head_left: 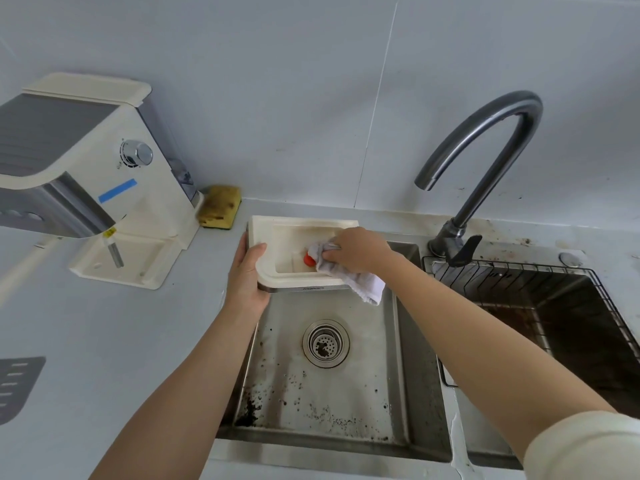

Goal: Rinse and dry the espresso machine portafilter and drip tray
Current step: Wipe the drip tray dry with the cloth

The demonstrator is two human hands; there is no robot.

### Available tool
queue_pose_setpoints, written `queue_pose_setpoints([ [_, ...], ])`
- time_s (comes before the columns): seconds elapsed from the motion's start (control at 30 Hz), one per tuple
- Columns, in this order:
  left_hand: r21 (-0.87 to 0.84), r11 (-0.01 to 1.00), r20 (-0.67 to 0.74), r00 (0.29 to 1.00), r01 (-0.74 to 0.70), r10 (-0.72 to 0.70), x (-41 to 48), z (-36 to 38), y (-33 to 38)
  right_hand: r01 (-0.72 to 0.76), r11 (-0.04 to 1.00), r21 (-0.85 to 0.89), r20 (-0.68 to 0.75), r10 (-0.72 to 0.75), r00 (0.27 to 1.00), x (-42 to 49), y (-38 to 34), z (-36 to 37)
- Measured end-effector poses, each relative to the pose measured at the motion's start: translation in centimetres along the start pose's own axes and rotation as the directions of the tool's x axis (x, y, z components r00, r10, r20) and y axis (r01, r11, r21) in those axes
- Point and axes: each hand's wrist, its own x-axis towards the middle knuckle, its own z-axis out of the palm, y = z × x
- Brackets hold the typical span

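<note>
Cream plastic, the drip tray (277,233) sits at the centre of the frame above the far end of the steel sink (391,358), with the left hand (247,278) curled round its left edge, thumb on the rim. The right hand (356,249) grips a bunched white cloth (360,280) inside the tray beside a small red float (309,259). An espresso machine (86,174) stands at upper left with a yellow sponge (220,206) beside it, and the tap (485,161) arches at upper right.

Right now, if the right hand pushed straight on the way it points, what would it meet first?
Probably the orange piece in the drip tray, just ahead of the cloth the right hand grips.
</note>
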Motion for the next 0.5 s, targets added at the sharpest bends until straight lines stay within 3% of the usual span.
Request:
queue_pose_setpoints([
  [0.1, -0.073, 0.997, -0.114, 0.992, 0.038, -0.046, -0.6, 0.8, 0.4, 0.07, 0.997, 0.041, -0.077, -0.067, 0.995, -0.6, 0.5, -0.1],
  [0.23, -0.215, 0.974, -0.193, 0.974, 0.075, -0.117, -0.9, 1.8, 0.3, 0.169, 0.937, 0.305, -0.354, -0.053, 0.934, -1.8, 0.2, 0.5],
  [0.37, -0.319, 0.946, -0.203, 0.971, 0.056, -0.126, -1.0, 2.8, 0.4, 0.342, 0.899, 0.274, -0.591, -0.123, 0.797, -3.5, -1.6, 2.1],
  [0.5, -0.363, 0.927, -0.211, 0.961, 0.094, -0.18, -2.2, 5.0, 0.7, 0.344, 0.888, 0.306, -0.642, -0.075, 0.763, -4.6, -3.8, 3.8],
])
